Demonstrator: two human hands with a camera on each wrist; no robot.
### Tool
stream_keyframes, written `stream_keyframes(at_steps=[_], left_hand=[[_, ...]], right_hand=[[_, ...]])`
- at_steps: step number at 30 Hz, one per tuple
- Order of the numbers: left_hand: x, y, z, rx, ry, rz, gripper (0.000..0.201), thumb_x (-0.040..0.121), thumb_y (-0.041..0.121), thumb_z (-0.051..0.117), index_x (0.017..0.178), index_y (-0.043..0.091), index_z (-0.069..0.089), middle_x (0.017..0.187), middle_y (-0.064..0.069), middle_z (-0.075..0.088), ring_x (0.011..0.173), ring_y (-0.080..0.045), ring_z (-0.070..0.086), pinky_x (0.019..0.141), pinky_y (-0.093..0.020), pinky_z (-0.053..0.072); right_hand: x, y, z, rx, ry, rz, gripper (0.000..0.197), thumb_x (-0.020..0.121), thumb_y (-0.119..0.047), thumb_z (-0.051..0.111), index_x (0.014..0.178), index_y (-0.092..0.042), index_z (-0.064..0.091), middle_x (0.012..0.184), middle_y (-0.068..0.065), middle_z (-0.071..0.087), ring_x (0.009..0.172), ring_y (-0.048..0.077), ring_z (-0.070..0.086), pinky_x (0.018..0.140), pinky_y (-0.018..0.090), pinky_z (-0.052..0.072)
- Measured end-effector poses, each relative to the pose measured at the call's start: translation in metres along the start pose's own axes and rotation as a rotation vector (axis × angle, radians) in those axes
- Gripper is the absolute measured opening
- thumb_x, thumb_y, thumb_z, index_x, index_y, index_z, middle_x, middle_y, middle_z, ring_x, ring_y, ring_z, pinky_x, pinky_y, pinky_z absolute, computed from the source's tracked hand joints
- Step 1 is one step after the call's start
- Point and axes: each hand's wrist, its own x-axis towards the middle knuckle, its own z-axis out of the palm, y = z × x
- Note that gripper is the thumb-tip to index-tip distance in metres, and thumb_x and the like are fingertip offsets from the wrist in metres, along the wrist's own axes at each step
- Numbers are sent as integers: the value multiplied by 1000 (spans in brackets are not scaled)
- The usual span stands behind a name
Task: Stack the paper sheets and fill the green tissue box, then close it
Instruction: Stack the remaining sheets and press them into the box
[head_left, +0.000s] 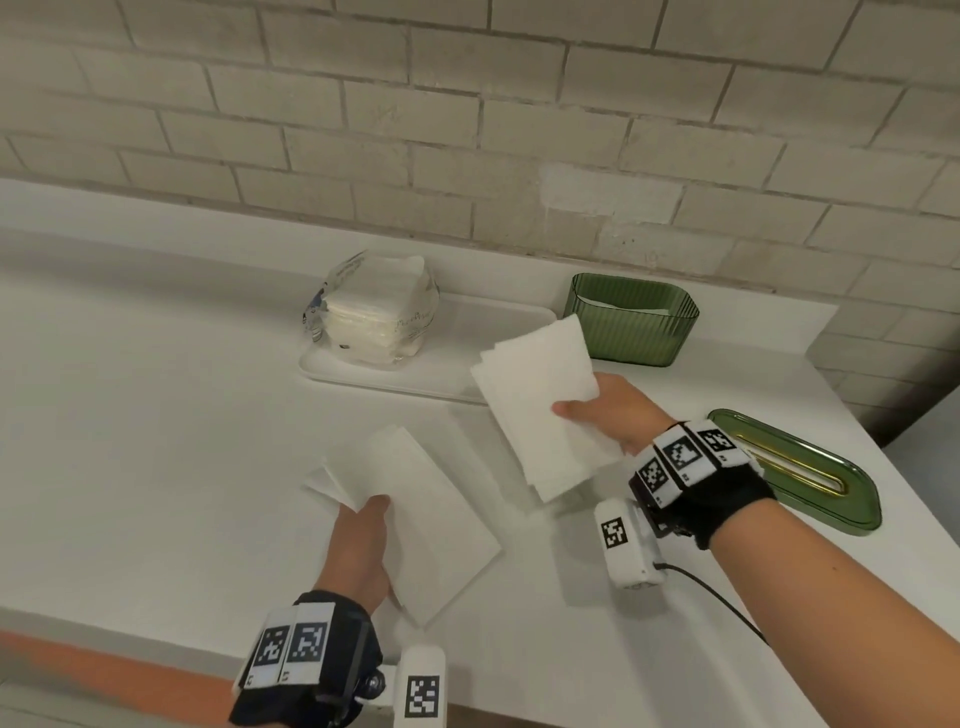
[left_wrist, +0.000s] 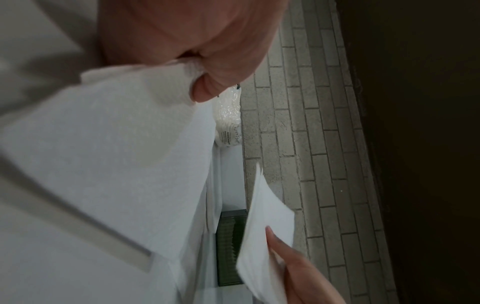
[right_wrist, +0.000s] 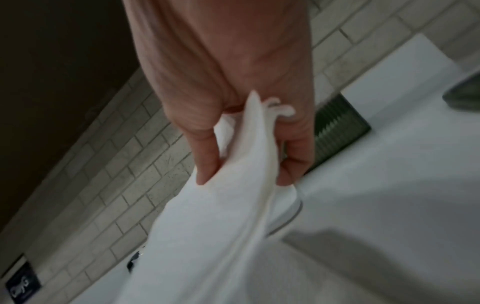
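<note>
Right now each hand pinches its own bundle of paper sheets: the left hand (head_left: 361, 551) grips the near stack (head_left: 415, 519), the right hand (head_left: 610, 415) the raised stack (head_left: 540, 400). Farther right, the green tissue box (head_left: 636, 325) stands open by the brick wall (head_left: 467, 104), its lid (head_left: 800, 467) lying flat nearer, right of the right wrist.

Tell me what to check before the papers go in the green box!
1. Right hand grips its sheets: ok.
2. Left hand holds the other sheets: ok.
3. Both bunches joined into one stack: not ok, they are apart.
4. Box open on top: ok.
5. Lid off and lying beside the right wrist: ok.
6. Room left in the box: cannot tell; some white shows inside.
</note>
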Motion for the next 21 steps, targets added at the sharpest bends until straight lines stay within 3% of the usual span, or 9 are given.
stream_keyframes(at_steps=[2,5,9,12,17,21], left_hand=[[0,1,-1,2,4,-8,35,97,10,42,132,12,46,106,-11,59,99,-29,54,86,-38,43],[-1,2,1,-2,2,-22,38,97,11,43,135,13,44,117,-13,57,103,-31,54,89,-41,44],[-1,3,2,21,-9,-18,36,98,11,41,133,12,45,116,-14,58,104,-32,55,93,-42,44],[1,3,2,32,-15,-25,32,98,11,42,129,11,47,107,-13,60,101,-32,56,90,-41,44],[1,8,9,43,-16,-25,24,98,11,41,120,15,48,94,-9,59,94,-30,55,86,-39,44],[0,11,21,38,-55,-40,23,98,10,40,119,11,50,90,-9,59,80,-25,56,73,-35,46]], right_hand=[[6,0,14,39,-68,26,39,85,-12,66,121,-2,57,124,13,61,106,26,60,91,34,48],[22,11,39,-247,-68,61,45,84,-19,67,124,-1,56,125,12,60,113,28,58,93,30,45],[36,30,64,-757,-11,148,68,80,-42,67,130,-2,44,131,14,51,119,29,51,96,32,43],[35,33,67,-968,14,221,78,75,-57,63,129,-5,40,130,13,40,121,30,41,97,34,36],[32,33,65,-862,-40,238,61,77,-42,68,123,-7,47,129,11,50,119,27,49,96,32,39],[19,15,36,-324,-162,102,47,81,-23,71,121,-3,56,118,10,62,107,25,60,85,25,47]])
